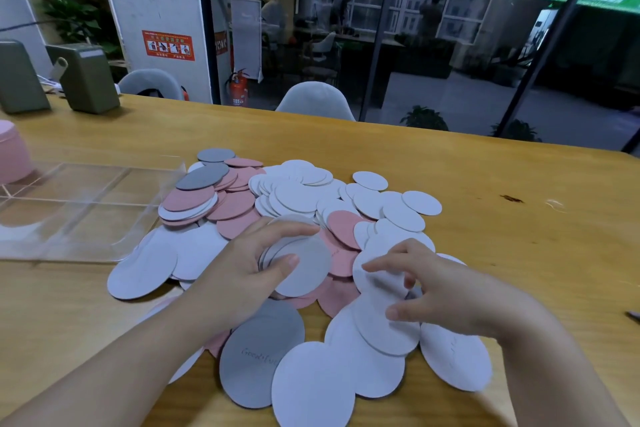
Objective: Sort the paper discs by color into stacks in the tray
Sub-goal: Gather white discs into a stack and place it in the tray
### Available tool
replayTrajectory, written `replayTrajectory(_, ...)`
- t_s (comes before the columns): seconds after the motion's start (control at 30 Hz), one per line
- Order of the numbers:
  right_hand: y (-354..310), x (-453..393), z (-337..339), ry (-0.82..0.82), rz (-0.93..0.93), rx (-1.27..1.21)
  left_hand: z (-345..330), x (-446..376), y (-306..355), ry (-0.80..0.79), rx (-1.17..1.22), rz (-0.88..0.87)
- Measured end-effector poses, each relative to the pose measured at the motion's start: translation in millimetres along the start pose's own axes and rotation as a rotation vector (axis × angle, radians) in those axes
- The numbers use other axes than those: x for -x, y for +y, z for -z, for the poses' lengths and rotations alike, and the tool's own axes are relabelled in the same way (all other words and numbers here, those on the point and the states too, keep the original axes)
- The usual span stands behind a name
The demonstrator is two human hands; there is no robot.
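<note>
A loose heap of white [298,196], pink [235,204] and grey [263,354] paper discs covers the middle of the wooden table. My left hand [242,270] grips a small stack of white discs [301,263], thumb on top and fingers curled round its far edge. My right hand [443,291] hovers over white discs [381,326] at the heap's right side, index finger and thumb pinching one disc's edge. The clear plastic tray [79,204] lies left of the heap, with its divided compartments holding no discs that I can see.
Two grey-green boxes [86,76] stand at the table's far left, and a pink round object [10,152] sits by the tray. Grey chairs [315,97] stand behind the far edge. Bare tabletop [519,218] stretches to the right.
</note>
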State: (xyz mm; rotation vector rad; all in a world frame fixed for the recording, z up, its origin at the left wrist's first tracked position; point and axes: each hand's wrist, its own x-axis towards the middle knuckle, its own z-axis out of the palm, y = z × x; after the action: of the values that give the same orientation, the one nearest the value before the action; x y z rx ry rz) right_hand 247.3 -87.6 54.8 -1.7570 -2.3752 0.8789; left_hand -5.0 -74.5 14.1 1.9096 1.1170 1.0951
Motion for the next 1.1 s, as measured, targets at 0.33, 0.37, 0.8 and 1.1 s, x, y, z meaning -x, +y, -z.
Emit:
replayTrajectory(0.33,5,-6,-4,0.051,-0.073,-0.048,-2,1,1,0.003,0.047,0.04)
replayTrajectory(0.37,4,-7,-5,0.062,-0.066,-0.043,-2,1,2,0.003,0.055,0.044)
replayTrajectory(0.8,-8,-19,-11,0.376,0.107,-0.405,-4,-2,-5,0.042,0.092,0.055)
replayTrajectory(1.1,-33,-29,-36,0.508,0.105,-0.579,-10,1,7,0.018,0.49,0.223)
